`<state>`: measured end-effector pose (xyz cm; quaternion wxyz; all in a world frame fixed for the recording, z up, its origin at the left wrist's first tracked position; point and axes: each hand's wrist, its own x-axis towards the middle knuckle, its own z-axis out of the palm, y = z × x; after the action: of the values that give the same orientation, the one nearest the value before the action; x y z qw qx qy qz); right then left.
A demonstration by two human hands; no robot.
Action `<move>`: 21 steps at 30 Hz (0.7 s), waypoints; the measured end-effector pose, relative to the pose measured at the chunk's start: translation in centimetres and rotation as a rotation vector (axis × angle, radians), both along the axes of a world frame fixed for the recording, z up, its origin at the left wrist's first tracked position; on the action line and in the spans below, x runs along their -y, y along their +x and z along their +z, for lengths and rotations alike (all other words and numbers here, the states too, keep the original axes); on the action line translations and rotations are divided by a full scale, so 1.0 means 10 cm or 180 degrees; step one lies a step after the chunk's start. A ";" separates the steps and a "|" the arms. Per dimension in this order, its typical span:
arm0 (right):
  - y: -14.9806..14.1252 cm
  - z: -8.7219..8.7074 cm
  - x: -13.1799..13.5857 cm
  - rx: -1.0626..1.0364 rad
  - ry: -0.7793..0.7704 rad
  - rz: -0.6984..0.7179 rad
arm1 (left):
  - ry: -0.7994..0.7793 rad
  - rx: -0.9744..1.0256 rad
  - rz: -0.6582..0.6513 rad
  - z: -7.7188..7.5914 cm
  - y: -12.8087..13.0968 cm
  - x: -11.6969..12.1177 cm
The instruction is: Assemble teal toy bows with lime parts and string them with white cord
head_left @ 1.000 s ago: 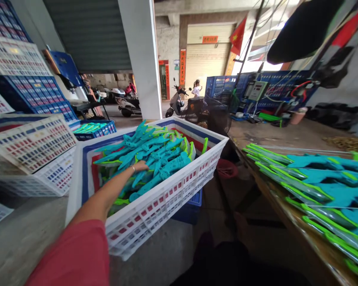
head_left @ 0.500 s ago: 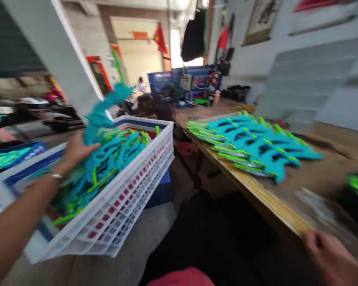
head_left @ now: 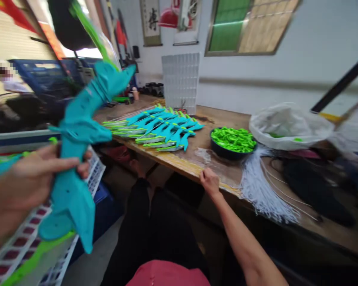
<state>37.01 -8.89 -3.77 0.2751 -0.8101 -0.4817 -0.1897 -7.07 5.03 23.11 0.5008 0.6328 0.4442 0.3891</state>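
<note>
My left hand (head_left: pixel 32 178) is closed round a teal plastic toy piece (head_left: pixel 77 135) with a green strip, held up in the air over the white crate (head_left: pixel 18 246) at the lower left. My right hand (head_left: pixel 209 182) rests on the front edge of the wooden table (head_left: pixel 179 163), fingers curled on a clear plastic sheet (head_left: pixel 214 163). A row of the same teal and green pieces (head_left: pixel 161 127) lies on the table beyond it.
A black bowl of small green parts (head_left: pixel 232 140), a bundle of white strings (head_left: pixel 262 190), a white plastic bag (head_left: pixel 289 125) and an upright white crate (head_left: pixel 180 81) stand on the table. Blue crates (head_left: pixel 44 77) and a person are at the far left.
My left hand has lifted a teal piece out of the crate and swung it right as my head turned toward the table. My right hand came onto the table edge.
</note>
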 end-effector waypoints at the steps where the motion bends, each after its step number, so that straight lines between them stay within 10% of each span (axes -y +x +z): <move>1: 0.01 -0.01 0.00 -0.0019 -0.0042 0.0021 | -0.0298 0.0280 -0.0242 -0.14 0.20 0.08; 5: 0.08 0.05 0.07 -0.0146 -0.0182 0.0310 | -0.0870 0.0654 -0.0775 -0.99 0.66 0.34; 10: 0.50 0.38 0.31 -0.0200 -0.0162 0.0402 | -0.1262 0.0231 -0.0949 -1.80 0.56 0.41; 21: 2.04 1.27 -0.20 -0.0017 -0.0468 -0.1126 | -0.1707 -0.0234 -0.1452 -2.10 0.51 0.41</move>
<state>57.37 -6.86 8.98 0.1789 -0.9006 -0.3436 -0.1972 -2.01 0.96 2.12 0.7068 0.5753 0.3955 0.1138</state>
